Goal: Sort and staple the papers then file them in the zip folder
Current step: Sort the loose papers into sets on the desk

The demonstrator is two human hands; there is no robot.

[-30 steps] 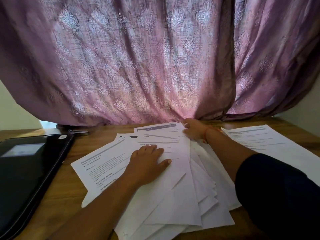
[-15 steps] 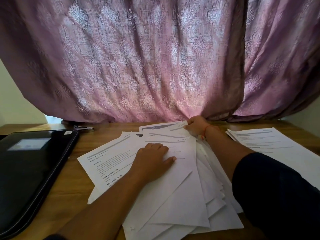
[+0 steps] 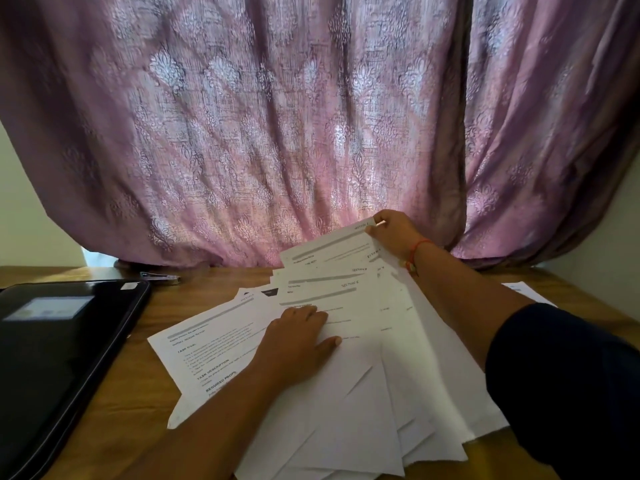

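Lifting now, the right hand [image 3: 394, 233] pinches the top sheet [image 3: 332, 249] by its far corner, raised off the fanned papers [image 3: 363, 358] since a moment ago; the left hand [image 3: 298, 344] lies flat on them. The zip folder [image 3: 59, 344] sits on the counter [image 3: 114, 407] at left.

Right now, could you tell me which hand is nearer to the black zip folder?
Left. The left hand presses the fanned papers beside the black zip folder; the right hand pinches a sheet's far corner, farther away.
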